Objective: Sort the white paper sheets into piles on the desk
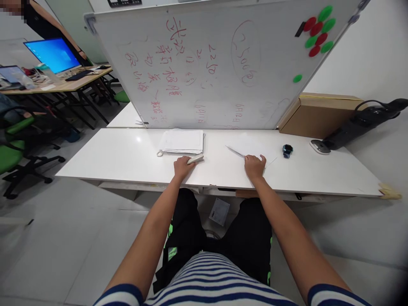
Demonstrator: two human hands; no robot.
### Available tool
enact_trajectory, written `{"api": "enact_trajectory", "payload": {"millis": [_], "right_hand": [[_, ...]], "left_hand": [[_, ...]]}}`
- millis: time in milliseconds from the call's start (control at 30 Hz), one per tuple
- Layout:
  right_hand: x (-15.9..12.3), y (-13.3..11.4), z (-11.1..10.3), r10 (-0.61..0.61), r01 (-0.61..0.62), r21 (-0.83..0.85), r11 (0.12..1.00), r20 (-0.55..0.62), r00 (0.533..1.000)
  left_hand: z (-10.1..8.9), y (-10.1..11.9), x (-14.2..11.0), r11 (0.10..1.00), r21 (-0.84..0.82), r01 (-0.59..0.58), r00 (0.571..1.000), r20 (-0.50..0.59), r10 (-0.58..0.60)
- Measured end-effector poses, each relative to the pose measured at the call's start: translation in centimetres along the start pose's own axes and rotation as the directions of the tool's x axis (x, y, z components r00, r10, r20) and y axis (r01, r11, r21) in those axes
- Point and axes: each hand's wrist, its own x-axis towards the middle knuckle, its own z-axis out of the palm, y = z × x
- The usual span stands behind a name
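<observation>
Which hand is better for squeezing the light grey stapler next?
Probably the left hand: its fingers are around the light grey stapler, beside the stack of white paper. The right hand is farther away and holds a thin white sheet.

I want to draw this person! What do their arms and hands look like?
The left hand and right hand are bare: no gloves, and no rings or bracelets that I can see. The short sleeves end in dark blue bands with white beside them, matching the striped shirt.
</observation>
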Motion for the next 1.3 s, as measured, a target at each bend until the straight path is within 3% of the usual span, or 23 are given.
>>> {"api": "enact_trajectory", "payload": {"millis": [767,967,1067,1167,1233,1300], "right_hand": [[0.5,-0.1,-0.7,0.091,-0.099,0.102,0.990,0.078,0.993],[0.6,-0.6,-0.8,0.161,-0.166,0.150,0.975,0.042,0.986],[0.7,-0.3,-1.3,0.322,-0.313,0.214,0.925,-0.006,0.947],[0.5,0.0,-2.6,0.508,-0.472,0.316,0.823,-0.040,0.860],[-0.2,-0.7,-4.0,0.549,-0.487,0.379,0.787,-0.068,0.833],[-1.9,-2.4,-5.9,0.496,-0.415,0.402,0.816,-0.119,0.860]], "left_hand": [[0.0,0.0,0.1,1.000,0.025,0.002,1.000,0.014,-0.002],[0.0,0.1,0.0,1.000,0.029,0.008,1.000,0.016,-0.008],[0.0,0.0,0.2,1.000,0.021,0.011,1.000,0.008,-0.011],[-0.2,0.0,0.2,1.000,0.014,0.006,1.000,0.024,-0.006],[-0.3,0.3,-0.7,0.999,-0.004,-0.034,0.999,0.007,0.034],[-0.3,1.2,-2.5,0.989,-0.058,-0.137,0.990,-0.039,0.135]]}}
